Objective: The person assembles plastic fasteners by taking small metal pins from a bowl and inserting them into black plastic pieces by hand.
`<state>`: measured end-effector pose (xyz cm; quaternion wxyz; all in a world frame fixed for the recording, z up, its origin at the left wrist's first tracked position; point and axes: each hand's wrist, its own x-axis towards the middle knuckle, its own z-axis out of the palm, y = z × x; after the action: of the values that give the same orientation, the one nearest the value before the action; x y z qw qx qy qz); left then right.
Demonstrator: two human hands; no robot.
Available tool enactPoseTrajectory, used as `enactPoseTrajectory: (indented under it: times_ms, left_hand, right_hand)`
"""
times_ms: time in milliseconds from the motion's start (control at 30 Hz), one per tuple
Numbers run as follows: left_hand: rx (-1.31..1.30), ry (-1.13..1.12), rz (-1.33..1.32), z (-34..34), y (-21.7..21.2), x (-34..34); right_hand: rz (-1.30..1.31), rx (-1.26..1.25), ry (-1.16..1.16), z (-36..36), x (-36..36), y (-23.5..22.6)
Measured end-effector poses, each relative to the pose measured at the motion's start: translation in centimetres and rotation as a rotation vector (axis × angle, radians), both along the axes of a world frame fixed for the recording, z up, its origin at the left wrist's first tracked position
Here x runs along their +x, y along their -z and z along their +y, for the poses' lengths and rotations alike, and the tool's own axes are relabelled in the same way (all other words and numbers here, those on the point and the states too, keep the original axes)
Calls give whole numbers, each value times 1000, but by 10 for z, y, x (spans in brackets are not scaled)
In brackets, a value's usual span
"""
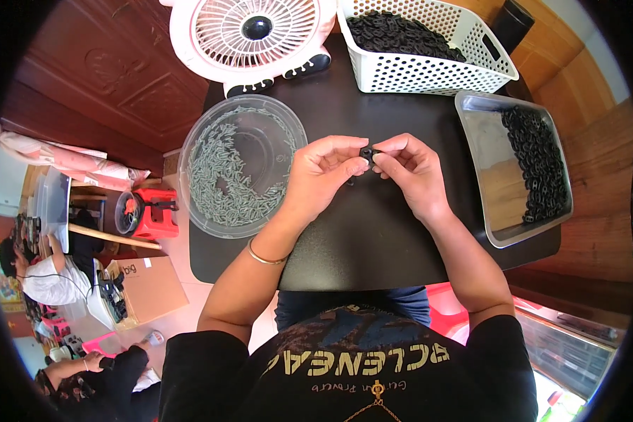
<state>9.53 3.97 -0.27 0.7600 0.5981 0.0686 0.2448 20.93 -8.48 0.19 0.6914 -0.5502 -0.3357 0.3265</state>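
In front of me, above the dark table, both hands meet at a small black plastic piece [366, 152] with a hole in it. My left hand [325, 169] pinches its left side between thumb and fingers. From the right, my right hand [409, 167] grips it the same way, fingertips nearly touching the left ones. Whether a second small part is between the fingers, I cannot tell. A small dark bit [350, 181] shows just below the left fingertips. Left of my hands, a clear round tub [299, 119] holds many small grey-green screw-like pieces [221, 179].
A metal tray [489, 176] with black plastic pieces [538, 165] stands on the right. Behind are a white perforated basket [429, 76] full of black pieces and a pink-white fan [257, 28]. At far left, people sit near a cardboard box [151, 288] and red stool [158, 211].
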Motion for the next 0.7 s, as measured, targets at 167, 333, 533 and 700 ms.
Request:
enactPoseTrajectory:
  times_ms: [167,333,533,700]
  left_hand:
    - [4,-12,-9,0,1,-1]
    - [-13,1,12,-1,2,-1]
    - [-93,36,8,0,3,-2]
    - [-85,44,8,1,4,-1]
  right_hand:
    - [-3,-7,21,1,-2,1]
    - [27,-1,16,0,0,1]
    - [-1,3,-20,-1,1,-2]
    - [-11,14,-8,-1,0,0]
